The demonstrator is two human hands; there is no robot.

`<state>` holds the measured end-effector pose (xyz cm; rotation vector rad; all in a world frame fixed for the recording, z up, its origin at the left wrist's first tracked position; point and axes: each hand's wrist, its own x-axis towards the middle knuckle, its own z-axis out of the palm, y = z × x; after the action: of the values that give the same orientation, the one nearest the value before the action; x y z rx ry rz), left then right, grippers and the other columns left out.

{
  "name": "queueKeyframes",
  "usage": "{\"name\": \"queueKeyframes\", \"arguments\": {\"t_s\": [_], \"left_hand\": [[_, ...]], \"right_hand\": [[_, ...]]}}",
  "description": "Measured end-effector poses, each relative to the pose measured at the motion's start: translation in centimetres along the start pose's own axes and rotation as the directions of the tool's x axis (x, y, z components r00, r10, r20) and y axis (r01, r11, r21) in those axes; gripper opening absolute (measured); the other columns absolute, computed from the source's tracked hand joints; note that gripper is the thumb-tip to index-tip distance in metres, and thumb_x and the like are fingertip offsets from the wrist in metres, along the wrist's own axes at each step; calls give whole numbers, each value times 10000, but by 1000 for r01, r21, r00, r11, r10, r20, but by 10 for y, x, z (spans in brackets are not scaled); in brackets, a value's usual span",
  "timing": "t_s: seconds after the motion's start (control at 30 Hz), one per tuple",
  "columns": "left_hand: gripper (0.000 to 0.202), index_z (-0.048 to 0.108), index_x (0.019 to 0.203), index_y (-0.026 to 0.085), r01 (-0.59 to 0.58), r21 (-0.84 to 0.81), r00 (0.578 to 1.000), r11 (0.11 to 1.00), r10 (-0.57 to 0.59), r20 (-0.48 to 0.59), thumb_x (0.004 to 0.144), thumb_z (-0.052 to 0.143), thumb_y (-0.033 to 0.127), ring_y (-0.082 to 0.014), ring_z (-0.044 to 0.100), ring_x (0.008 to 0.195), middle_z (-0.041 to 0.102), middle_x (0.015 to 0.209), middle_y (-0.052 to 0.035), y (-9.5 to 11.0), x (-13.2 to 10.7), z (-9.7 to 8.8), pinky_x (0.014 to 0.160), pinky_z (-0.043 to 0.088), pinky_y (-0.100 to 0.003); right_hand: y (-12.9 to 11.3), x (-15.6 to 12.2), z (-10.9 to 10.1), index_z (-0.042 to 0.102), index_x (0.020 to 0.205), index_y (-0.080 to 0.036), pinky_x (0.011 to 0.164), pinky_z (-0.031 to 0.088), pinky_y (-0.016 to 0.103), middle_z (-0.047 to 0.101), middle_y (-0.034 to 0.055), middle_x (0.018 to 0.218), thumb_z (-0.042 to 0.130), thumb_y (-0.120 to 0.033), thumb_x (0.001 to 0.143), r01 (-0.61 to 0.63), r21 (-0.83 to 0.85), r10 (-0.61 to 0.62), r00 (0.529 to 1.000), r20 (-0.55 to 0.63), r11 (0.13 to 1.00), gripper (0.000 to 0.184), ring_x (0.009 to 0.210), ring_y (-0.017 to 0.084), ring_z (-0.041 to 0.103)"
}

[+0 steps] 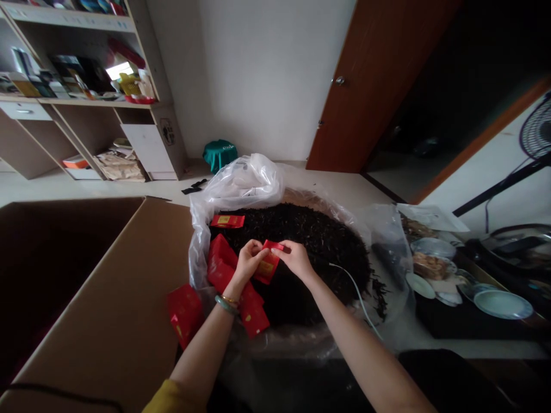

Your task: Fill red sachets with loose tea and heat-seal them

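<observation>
Between my two hands is a small red packet (267, 269) with a gold label, held by its upper edge. My left hand (248, 261) pinches the top left side. At the top right corner my right hand (296, 259) grips the same packet with thumb and fingers. Below them lies a heap of dark, dry tea leaves (318, 229) in a clear plastic bag (196, 229) with its mouth spread wide. One red packet (228, 221) rests on the leaves at the back left. Several larger red packets (221, 264) lie along the bag's left side, partly behind my left wrist.
A big cardboard box (129, 287) stands open on the left. Across the leaves at right runs a pale cable (357, 287). Farther right are a dish (503, 304), a container of brown pieces (433, 265) and a fan (536, 129). Behind stands a teal bin-like object (220, 155).
</observation>
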<state>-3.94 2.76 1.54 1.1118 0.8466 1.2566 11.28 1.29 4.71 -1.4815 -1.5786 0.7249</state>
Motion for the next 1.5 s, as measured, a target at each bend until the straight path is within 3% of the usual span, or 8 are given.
{"name": "queueKeyframes", "arguments": {"t_s": [0.13, 0.47, 0.67, 0.77, 0.87, 1.03, 1.23, 1.5], "left_hand": [[399, 651, 874, 137, 29, 21, 1000, 999, -29, 12, 626, 764, 430, -144, 634, 678, 706, 773, -32, 4, -1, 0, 636, 466, -224], [352, 710, 732, 121, 166, -73, 986, 983, -166, -2, 595, 789, 437, -123, 600, 522, 689, 618, -11, 6, -5, -1, 527, 446, -211], [521, 676, 926, 97, 317, -70, 932, 946, -297, 207, 522, 852, 373, -206, 693, 635, 733, 795, -86, 9, -8, 1, 607, 528, -279], [513, 677, 852, 81, 324, -81, 940, 943, -311, 137, 476, 871, 371, -207, 690, 602, 733, 774, -99, 6, -7, 1, 584, 535, -281], [527, 675, 843, 85, 305, -121, 952, 945, -299, 65, 466, 870, 397, -216, 694, 609, 737, 823, -118, 4, -4, 1, 565, 537, -287], [500, 679, 831, 81, 273, -131, 962, 953, -271, 33, 481, 869, 382, -205, 695, 611, 737, 854, -132, 6, -3, 2, 568, 536, -273], [512, 676, 849, 77, 273, -105, 962, 956, -269, 52, 491, 864, 392, -213, 699, 625, 736, 868, -142, 5, -5, 2, 563, 534, -270], [517, 676, 837, 80, 285, -87, 958, 954, -281, 63, 468, 873, 384, -196, 692, 607, 733, 874, -139, 4, -5, 3, 555, 527, -265]], "right_hand": [[2, -1, 4, 708, 760, -183, 694, 495, 303, 726, 37, 726, 633, -378, 714, -26, 92, 22, 999, 43, 995, 214, 692, 202, 661], [9, 4, 7, 720, 715, -165, 619, 486, 284, 718, 41, 679, 711, -444, 619, -119, 230, 116, 993, 28, 966, 296, 629, 184, 641], [4, 10, 6, 730, 733, -173, 578, 492, 285, 721, 43, 680, 685, -437, 657, -94, 221, 77, 993, 84, 971, 278, 594, 190, 637], [13, 13, -1, 730, 872, -179, 656, 509, 304, 734, 67, 811, 551, -443, 796, -7, 131, 6, 1000, 7, 991, 328, 720, 208, 658], [31, 10, -12, 677, 1068, -190, 821, 484, 356, 698, 103, 1015, 554, -349, 827, 69, -209, -90, 992, -90, 975, 313, 946, 241, 625], [55, -7, -22, 536, 1266, -244, 876, 428, 406, 593, 106, 1205, 704, -222, 724, 89, -753, -47, 996, 77, 652, 569, 1082, 294, 526], [65, -6, -23, 490, 1303, -254, 787, 447, 343, 593, 102, 1152, 646, -268, 790, 50, -845, 36, 996, 82, 533, 536, 998, 261, 570], [66, 0, -53, 549, 1258, -189, 788, 521, 344, 676, 109, 1116, 601, -369, 810, 20, -675, -66, 997, -42, 737, 486, 968, 258, 656]]}}
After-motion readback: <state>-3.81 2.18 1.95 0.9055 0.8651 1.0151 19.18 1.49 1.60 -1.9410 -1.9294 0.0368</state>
